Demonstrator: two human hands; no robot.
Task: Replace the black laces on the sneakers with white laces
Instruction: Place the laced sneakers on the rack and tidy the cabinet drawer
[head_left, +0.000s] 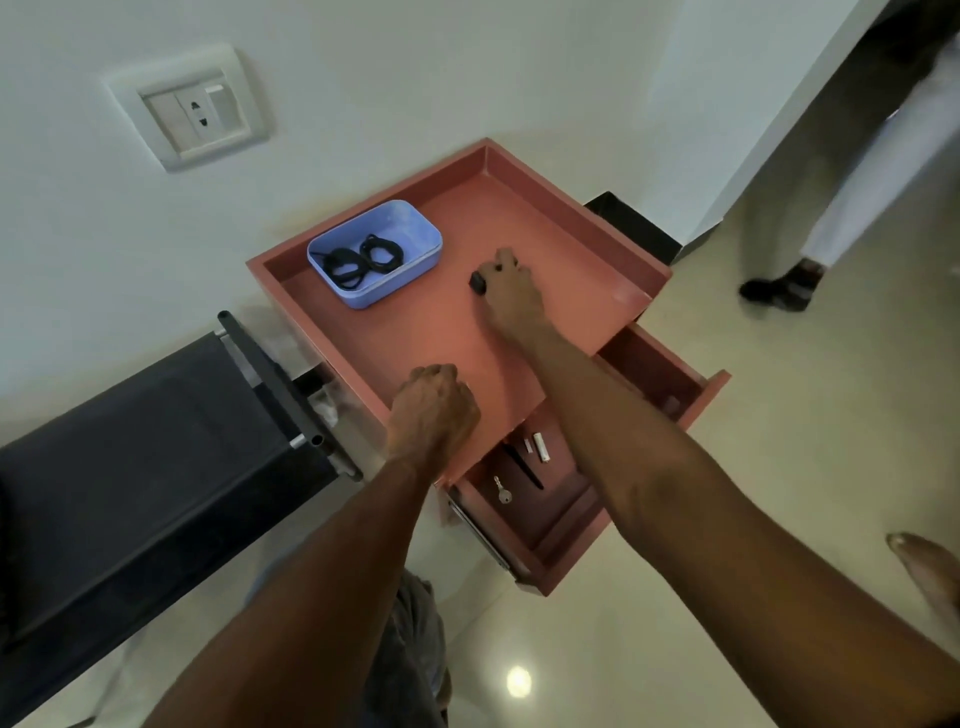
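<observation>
Two coiled black laces (363, 261) lie in a light blue plastic tub (423, 236) at the back left of a reddish cabinet top (415, 332). My right hand (511, 291) reaches to the middle of that top, fingers curled over a small black object (477, 282). My left hand (434, 410) rests as a closed fist on the top's near edge with nothing visible in it. No sneakers or white laces are in view.
Below the top a drawer (550, 514) stands pulled out, holding a small key (503, 491), a black pen-like item and a battery. A black seat (156, 457) is at the left, a wall socket behind, another person's legs (810, 249) at the right.
</observation>
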